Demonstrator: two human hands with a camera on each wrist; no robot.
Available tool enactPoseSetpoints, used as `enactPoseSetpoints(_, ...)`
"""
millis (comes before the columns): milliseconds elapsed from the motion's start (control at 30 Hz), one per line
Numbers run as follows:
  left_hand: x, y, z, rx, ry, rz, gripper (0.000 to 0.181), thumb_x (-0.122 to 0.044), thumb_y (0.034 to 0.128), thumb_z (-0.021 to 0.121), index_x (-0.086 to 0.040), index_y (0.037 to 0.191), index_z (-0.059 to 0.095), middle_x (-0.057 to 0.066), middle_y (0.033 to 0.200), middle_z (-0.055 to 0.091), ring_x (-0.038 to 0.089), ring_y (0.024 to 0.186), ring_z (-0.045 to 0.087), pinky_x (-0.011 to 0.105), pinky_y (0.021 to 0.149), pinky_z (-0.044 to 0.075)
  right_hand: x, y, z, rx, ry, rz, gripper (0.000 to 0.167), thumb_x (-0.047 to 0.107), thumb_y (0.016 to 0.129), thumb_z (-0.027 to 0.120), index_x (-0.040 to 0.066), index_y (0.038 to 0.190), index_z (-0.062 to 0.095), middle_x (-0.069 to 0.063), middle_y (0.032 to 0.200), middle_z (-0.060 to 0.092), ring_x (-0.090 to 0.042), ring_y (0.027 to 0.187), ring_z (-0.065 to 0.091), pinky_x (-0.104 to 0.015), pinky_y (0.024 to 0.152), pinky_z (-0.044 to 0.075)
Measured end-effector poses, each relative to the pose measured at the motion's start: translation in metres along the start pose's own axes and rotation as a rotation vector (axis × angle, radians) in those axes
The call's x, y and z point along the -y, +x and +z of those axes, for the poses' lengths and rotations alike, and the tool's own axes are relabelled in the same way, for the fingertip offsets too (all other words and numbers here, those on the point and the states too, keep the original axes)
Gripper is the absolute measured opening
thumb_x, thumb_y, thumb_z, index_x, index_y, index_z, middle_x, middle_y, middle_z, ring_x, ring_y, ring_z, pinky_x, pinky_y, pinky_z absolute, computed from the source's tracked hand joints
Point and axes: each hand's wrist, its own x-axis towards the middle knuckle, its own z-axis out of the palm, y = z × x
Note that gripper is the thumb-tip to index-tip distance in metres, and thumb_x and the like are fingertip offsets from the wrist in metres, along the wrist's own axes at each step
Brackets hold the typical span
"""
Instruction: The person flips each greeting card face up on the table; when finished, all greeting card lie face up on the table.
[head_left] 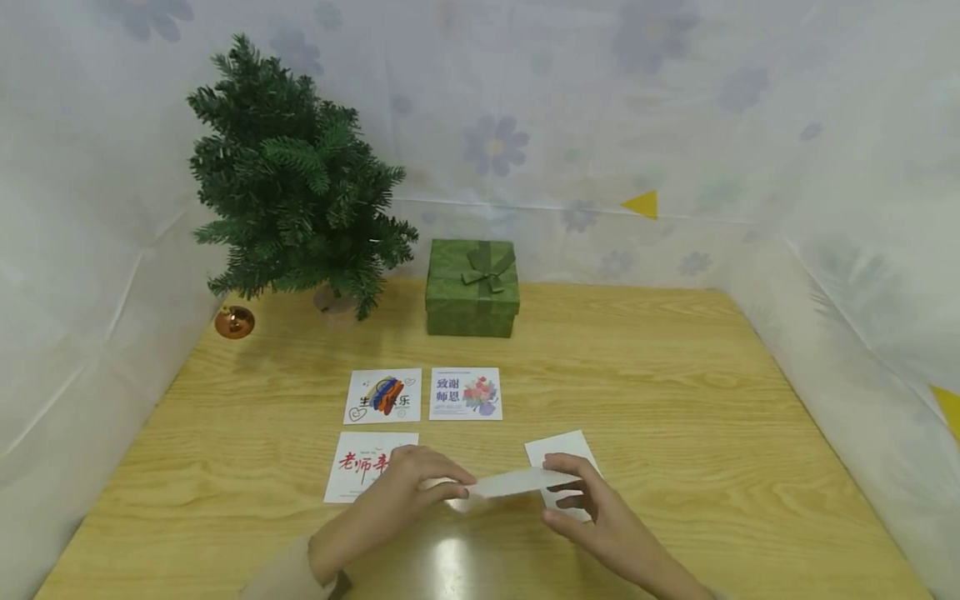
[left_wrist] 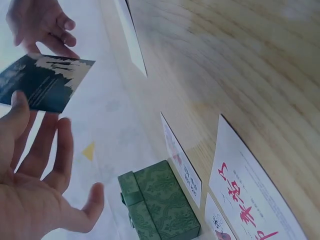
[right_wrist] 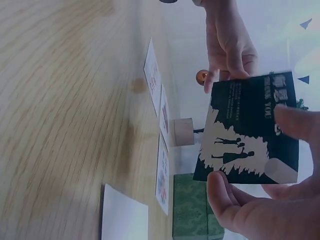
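While the left hand (head_left: 408, 487) and right hand (head_left: 603, 521) pinch a rectangular dark-green-and-white paper card (right_wrist: 245, 120) at lower centre, it seems light, bendable, best held by edges.

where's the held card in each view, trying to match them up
Head: held card low, just right of centre, looking pale.
Left wrist: upper left, dark printed face showing.
Right wrist: right of centre, dark printed face showing.
Shared landmark: green box, in all three views.
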Motion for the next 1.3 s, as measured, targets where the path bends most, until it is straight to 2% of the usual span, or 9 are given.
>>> enactPoseSetpoints(100,-0.001,0.001,0.0,-0.104,0.005,0.01,0.012,-0.014,0.0812,0.071,-0.012,0.092,0.075,-0.007,0.086,0.073,0.005,0.08,0.064,0.036,0.084,0.042,0.0,0.002,0.0,0.008,0.051,0.042,0.046,0.007,0.093,0.058,0.004,0.135,0.038,-0.025,0.125,0.053,-0.009,0.105,0.058,-0.026,0.083,0.051)
enactPoseSetpoints(200,-0.003,0.002,0.001,-0.159,0.013,-0.065,0.012,-0.015,0.0846,0.068,-0.011,0.094,0.075,-0.005,0.088,0.073,0.006,0.081,0.064,0.04,0.087,0.043,-0.001,0.004,0.0,-0.003,0.091,0.1,0.044,0.009,0.096,0.054,0.003,0.136,0.036,-0.022,0.113,0.063,-0.013,0.099,0.063,-0.026,0.083,0.052)
enactPoseSetpoints(367,-0.009,0.003,0.001,-0.171,-0.011,-0.2,0.022,-0.019,0.0871,0.067,-0.009,0.107,0.071,-0.006,0.085,0.072,0.008,0.083,0.063,0.042,0.088,0.044,0.002,0.006,0.002,-0.043,0.079,0.092,0.045,0.004,0.095,0.053,-0.001,0.136,0.035,-0.015,0.094,0.07,-0.012,0.084,0.067,-0.027,0.075,0.054)
enactPoseSetpoints(533,-0.009,0.004,0.002,-0.171,-0.058,-0.23,0.039,-0.016,0.0869,0.067,-0.01,0.125,0.06,-0.012,0.077,0.067,0.013,0.086,0.063,0.043,0.086,0.046,0.006,0.007,0.004,-0.092,0.023,0.037,0.055,0.001,0.095,0.053,0.0,0.143,0.026,-0.01,0.086,0.07,-0.01,0.078,0.065,-0.025,0.072,0.053)
enactPoseSetpoints(733,-0.008,0.003,0.002,-0.143,-0.105,-0.236,0.047,-0.016,0.0876,0.066,-0.007,0.132,0.054,-0.011,0.078,0.066,0.012,0.087,0.063,0.045,0.088,0.047,0.01,0.01,0.011,-0.241,0.037,0.087,0.056,-0.007,0.092,0.053,-0.001,0.141,0.028,-0.007,0.083,0.068,-0.008,0.077,0.063,-0.023,0.074,0.053)
enactPoseSetpoints(900,-0.007,0.004,0.001,-0.062,-0.127,-0.178,0.062,-0.016,0.0846,0.069,0.002,0.138,0.043,-0.008,0.079,0.065,0.008,0.082,0.061,0.039,0.089,0.049,0.013,0.012,0.011,-0.33,-0.008,0.111,0.046,-0.009,0.092,0.052,-0.001,0.135,0.039,-0.005,0.085,0.068,-0.005,0.079,0.062,-0.021,0.076,0.052)
enactPoseSetpoints(1000,-0.007,0.004,0.001,-0.008,-0.12,-0.161,0.073,-0.016,0.0806,0.074,0.006,0.141,0.038,-0.009,0.076,0.063,0.003,0.077,0.058,0.043,0.091,0.046,0.012,0.013,0.01,-0.344,-0.067,0.106,0.046,-0.007,0.092,0.053,0.0,0.136,0.042,0.001,0.084,0.066,-0.004,0.079,0.06,-0.021,0.076,0.051)
enactPoseSetpoints(1100,-0.007,0.003,0.002,0.025,-0.126,-0.175,0.079,-0.016,0.0772,0.077,0.006,0.141,0.036,-0.011,0.073,0.061,0.001,0.074,0.055,0.051,0.094,0.039,0.009,0.012,0.009,-0.331,-0.128,0.105,0.053,-0.001,0.089,0.061,0.001,0.138,0.042,0.007,0.081,0.063,-0.003,0.076,0.058,-0.021,0.075,0.049)
enactPoseSetpoints(1300,-0.008,0.002,0.002,0.034,-0.105,-0.216,0.08,-0.017,0.0763,0.078,0.005,0.142,0.037,-0.014,0.073,0.059,0.001,0.073,0.054,0.059,0.094,0.033,0.0,0.013,0.012,-0.27,-0.217,0.08,0.091,0.005,0.068,0.083,-0.003,0.144,0.033,0.012,0.078,0.055,-0.002,0.072,0.055,-0.022,0.073,0.048)
